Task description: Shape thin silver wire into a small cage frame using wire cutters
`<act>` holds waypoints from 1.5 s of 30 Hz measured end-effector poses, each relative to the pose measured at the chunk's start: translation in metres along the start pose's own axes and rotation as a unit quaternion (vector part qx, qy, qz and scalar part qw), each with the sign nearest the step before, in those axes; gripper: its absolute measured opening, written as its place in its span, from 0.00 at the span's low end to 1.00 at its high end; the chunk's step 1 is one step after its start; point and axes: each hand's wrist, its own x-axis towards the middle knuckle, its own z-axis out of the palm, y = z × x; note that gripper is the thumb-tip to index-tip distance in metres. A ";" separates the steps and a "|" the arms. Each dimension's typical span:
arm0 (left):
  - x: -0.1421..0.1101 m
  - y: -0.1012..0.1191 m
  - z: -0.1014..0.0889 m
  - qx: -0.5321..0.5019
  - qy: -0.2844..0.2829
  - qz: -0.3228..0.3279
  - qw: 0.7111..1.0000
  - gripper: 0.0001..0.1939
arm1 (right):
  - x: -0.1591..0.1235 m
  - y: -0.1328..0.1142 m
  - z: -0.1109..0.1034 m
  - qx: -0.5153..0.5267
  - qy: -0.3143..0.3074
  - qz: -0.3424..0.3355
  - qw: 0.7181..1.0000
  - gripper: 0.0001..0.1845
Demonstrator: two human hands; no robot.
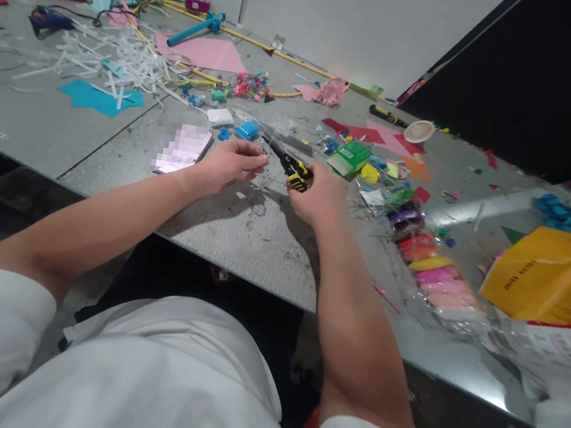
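My right hand [322, 195] is closed around the handles of black-and-yellow pliers [289, 163], whose dark jaws point up and to the left. Between the fingertips of my left hand [231, 163] is a thin bent wire [262, 175], close to the pliers. Whether the jaws touch the wire I cannot tell. Left of my left hand lies a phone [191, 151] with a lit, blurred screen. Just beyond the fingers sit a blue packet [248, 129] and a white packet [220, 117]. A green box [348, 159] rests past my right hand.
Paper strips [119, 58], pink paper [203, 52] and a glue gun [49, 21] are spread over the left of the grey table [123, 165]. Rightward lie coloured clay packs [440, 273], a yellow envelope [559, 278] and a yellow-black tool [388, 116]. A white panel [351, 20] stands behind.
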 end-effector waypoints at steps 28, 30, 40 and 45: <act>-0.010 0.013 -0.004 0.045 -0.018 0.122 0.991 0.23 | 0.000 0.012 -0.010 0.082 0.036 -0.094 0.992 0.15; -0.010 0.013 -0.006 0.042 -0.020 0.130 0.990 0.23 | -0.001 0.010 -0.009 0.082 0.038 -0.098 0.991 0.15; -0.009 0.015 -0.006 0.060 0.001 0.137 0.989 0.20 | -0.001 0.007 -0.003 0.121 0.024 -0.097 0.988 0.14; -0.010 0.016 -0.004 0.053 0.000 0.127 0.991 0.20 | -0.005 -0.001 -0.003 0.123 0.032 -0.089 0.988 0.13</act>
